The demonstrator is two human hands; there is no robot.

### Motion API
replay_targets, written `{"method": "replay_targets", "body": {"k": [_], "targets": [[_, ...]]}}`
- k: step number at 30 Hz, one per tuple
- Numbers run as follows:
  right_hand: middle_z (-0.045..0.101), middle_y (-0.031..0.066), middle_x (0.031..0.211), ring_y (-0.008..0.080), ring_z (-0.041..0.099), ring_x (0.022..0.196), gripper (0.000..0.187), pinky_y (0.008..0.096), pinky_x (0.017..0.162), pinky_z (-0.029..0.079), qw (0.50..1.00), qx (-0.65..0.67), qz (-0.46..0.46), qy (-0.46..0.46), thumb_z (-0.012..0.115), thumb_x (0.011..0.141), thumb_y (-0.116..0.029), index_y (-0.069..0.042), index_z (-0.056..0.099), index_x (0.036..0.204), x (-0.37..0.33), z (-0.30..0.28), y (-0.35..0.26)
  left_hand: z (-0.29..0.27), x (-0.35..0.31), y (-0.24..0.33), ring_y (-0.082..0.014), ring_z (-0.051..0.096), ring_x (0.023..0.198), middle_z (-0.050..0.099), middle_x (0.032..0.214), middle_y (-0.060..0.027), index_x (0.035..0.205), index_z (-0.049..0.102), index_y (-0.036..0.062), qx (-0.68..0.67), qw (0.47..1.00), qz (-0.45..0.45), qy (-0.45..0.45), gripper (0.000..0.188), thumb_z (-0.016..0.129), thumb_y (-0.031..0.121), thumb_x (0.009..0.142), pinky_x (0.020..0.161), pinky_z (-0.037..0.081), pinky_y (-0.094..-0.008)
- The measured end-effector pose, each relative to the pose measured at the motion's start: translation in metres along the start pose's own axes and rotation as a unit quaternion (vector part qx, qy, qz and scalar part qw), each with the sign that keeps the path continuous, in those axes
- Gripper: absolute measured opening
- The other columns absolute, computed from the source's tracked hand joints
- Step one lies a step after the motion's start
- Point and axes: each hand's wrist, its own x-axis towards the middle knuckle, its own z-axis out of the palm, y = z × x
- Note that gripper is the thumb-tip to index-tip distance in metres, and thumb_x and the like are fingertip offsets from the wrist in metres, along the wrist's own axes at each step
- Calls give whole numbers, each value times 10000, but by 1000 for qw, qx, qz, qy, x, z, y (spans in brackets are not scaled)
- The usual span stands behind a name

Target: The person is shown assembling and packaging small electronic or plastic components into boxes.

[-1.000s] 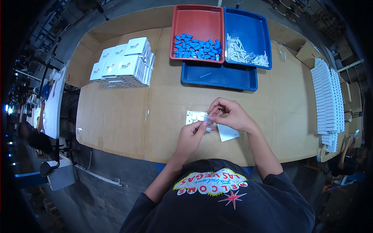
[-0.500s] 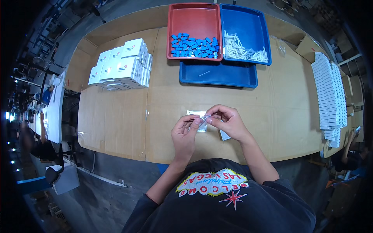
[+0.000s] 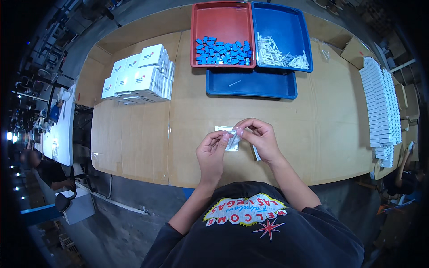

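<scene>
Close together over the middle of the cardboard-covered table, my left hand [image 3: 212,152] and my right hand [image 3: 263,139] pinch a small clear plastic piece [image 3: 232,136], which looks like a thin bag or wrapper. Both hands are closed, thumbs against fingertips. Whatever may be inside the plastic is too small to make out. Just beneath my fingertips lies a flat white square piece [image 3: 220,128], partly covered by the hands. A second white piece [image 3: 256,154], narrow in what shows, sits under my right hand.
Ahead, a red tray [image 3: 221,20] holds blue parts [image 3: 221,52]. Beside it, a blue tray [image 3: 279,22] holds white sticks [image 3: 275,56]. A lower blue tray [image 3: 268,85] has one clear stick. White boxes [image 3: 138,73] are stacked left, more [image 3: 380,107] right. People work at both sides.
My right hand has shifted slightly left and turned in, closer to my left. The plastic piece now looks more spread out between the fingertips.
</scene>
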Motion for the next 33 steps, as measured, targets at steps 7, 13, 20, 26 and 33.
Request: {"method": "replay_targets", "body": {"k": [7,13,20,26,33], "targets": [[717,96,1088,151,667,1032,64,313,955,532,998,52,-32,2,682,985,-33,4,687,1037,-1,2,10,3,0,6,-123,698,985,745,1069,-107,1147,676,-57,7,1000,-8,-11,156,645,52,1039,897,548,-250],[704,89,1111,147,660,1029,65,307,950,522,998,45,-38,-16,681,988,-38,0,680,1042,-2,2,10,2,0,6,-113,689,980,737,1052,-95,1134,670,-47,21,1000,-6,-11,144,652,59,1038,886,542,-242],[686,83,1092,141,637,1023,51,311,959,493,999,52,-6,5,670,988,-38,-3,676,1026,-4,13,5,7,-3,5,-90,667,947,711,1039,-63,1140,649,-40,22,999,36,23,142,646,65,1044,875,531,-239],[662,79,1127,132,636,1072,94,280,942,532,998,25,-40,-44,658,1005,-6,11,660,1098,1,10,8,7,-3,8,-113,649,999,696,1052,-65,1137,650,-42,23,999,40,-3,154,672,64,1028,909,517,-270],[628,77,1148,122,623,1058,86,267,917,526,995,-2,-54,-78,636,1012,11,20,648,1097,1,7,8,4,-2,6,-105,639,980,699,1043,-59,1121,676,-42,13,1000,12,-23,143,684,57,1018,901,513,-266]]}}
